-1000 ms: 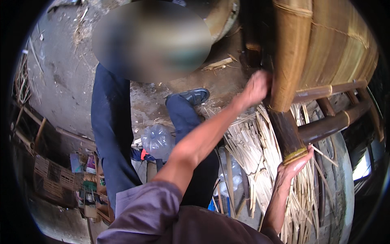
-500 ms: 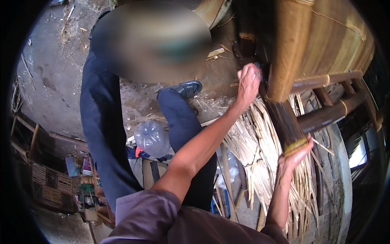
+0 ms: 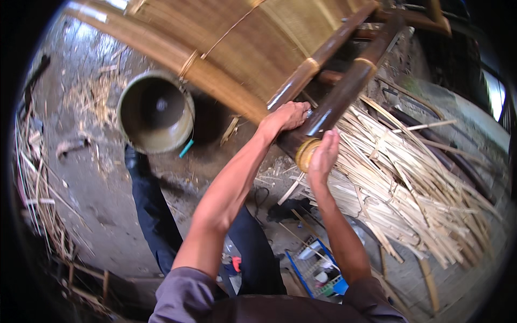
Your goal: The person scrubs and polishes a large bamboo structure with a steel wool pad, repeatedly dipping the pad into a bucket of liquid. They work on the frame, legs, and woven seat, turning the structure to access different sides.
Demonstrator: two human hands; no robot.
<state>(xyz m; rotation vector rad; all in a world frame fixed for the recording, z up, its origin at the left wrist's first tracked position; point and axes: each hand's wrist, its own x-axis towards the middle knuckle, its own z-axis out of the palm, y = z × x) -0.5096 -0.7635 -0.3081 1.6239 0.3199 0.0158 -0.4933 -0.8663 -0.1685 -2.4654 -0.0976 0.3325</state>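
A woven bamboo chair (image 3: 258,48) fills the upper centre of the frame, tipped over, its dark brown legs (image 3: 344,91) running down toward the middle; a heap of pale split strips (image 3: 409,183) lies at right on the floor (image 3: 91,183); a round pot (image 3: 156,113) sits at upper left. The left hand (image 3: 285,119) curls around one leg; the right hand (image 3: 323,156) cups the leg's end, where a yellowish wrapped binding (image 3: 306,153) already sits; other joints look bound too, so the wrapping seems far along; whether this end is finished I cannot tell.
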